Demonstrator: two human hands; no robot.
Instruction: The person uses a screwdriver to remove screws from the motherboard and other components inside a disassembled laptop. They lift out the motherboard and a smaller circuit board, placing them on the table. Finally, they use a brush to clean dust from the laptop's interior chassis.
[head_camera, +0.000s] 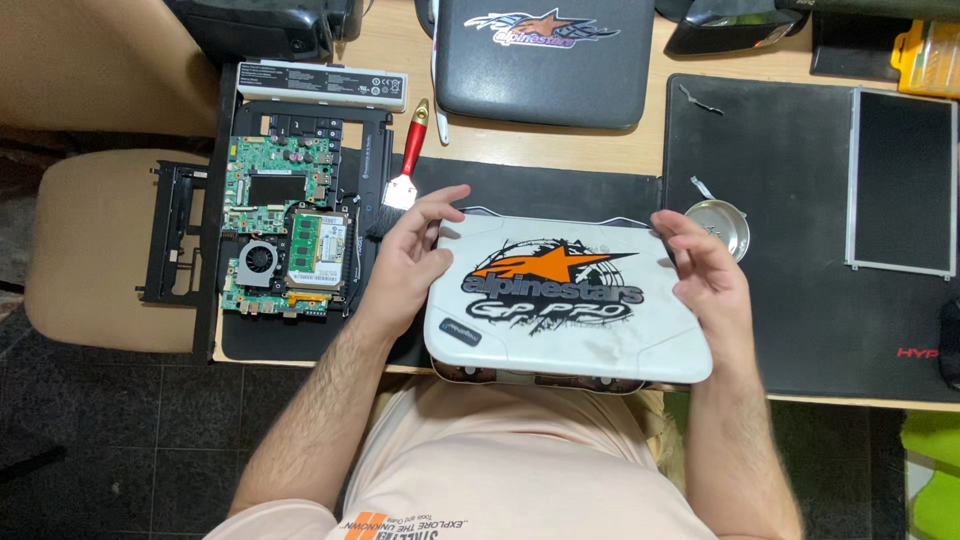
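Observation:
A small white laptop (560, 330) with an orange star sticker on its lid lies closed at the table's near edge, partly over my lap. My left hand (410, 255) grips its left side, thumb on the lid and fingers spread by the far-left corner. My right hand (705, 270) holds the right edge, fingers curled over the far-right corner. Both hands are on the laptop.
An opened laptop base with a green motherboard (285, 225) and fan lies at the left on a black mat (800, 180). A red-handled brush (408, 160), a white battery (320, 85), a small metal dish (718, 222), a bare screen panel (903, 180) and a dark laptop case (545, 60) surround the work area.

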